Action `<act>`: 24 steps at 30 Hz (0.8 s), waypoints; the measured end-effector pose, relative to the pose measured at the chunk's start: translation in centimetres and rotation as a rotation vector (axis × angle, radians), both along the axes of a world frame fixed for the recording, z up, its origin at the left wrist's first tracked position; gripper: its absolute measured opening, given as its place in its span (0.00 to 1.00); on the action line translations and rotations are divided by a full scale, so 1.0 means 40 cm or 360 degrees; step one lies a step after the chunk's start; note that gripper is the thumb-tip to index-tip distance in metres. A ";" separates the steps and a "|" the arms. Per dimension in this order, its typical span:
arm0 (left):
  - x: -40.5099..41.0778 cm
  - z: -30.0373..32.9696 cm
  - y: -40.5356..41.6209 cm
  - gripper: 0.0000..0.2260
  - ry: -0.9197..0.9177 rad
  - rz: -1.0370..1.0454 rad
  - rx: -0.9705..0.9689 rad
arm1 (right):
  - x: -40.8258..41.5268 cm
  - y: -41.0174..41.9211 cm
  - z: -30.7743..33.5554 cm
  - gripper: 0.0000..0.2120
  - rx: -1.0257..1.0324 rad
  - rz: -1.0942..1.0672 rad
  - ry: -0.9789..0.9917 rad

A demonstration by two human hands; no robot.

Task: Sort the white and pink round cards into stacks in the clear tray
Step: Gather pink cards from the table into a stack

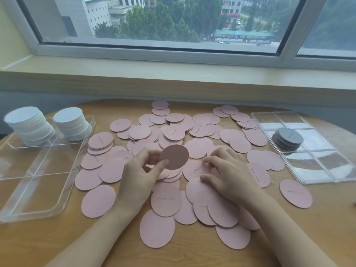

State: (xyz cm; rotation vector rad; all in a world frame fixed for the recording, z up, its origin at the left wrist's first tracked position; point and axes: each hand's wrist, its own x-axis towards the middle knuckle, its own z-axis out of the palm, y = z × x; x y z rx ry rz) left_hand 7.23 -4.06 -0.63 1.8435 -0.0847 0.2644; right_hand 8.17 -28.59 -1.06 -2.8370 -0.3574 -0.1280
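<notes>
Several pink round cards (198,150) lie scattered and overlapping over the middle of the wooden table. My left hand (141,173) pinches one pink card (176,156) between thumb and fingers and holds it tilted above the pile. My right hand (229,174) rests on the pile just to the right, fingers curled, fingertips touching a flat pink card (194,171). The clear tray (38,191) sits at the left; two tall stacks of white cards (28,127) (72,123) stand in its far compartments. Its near compartments hold nothing.
At the right lies a flat clear lid or second tray (327,170) with a small stack of grey round cards (288,138) on it. One pink card (295,193) lies alone near the right edge. A window sill runs behind the table.
</notes>
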 end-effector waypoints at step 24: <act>-0.003 0.007 -0.004 0.13 0.0131 -0.0059 -0.0080 | 0.008 0.062 0.043 0.07 0.1917 -0.0059 0.0134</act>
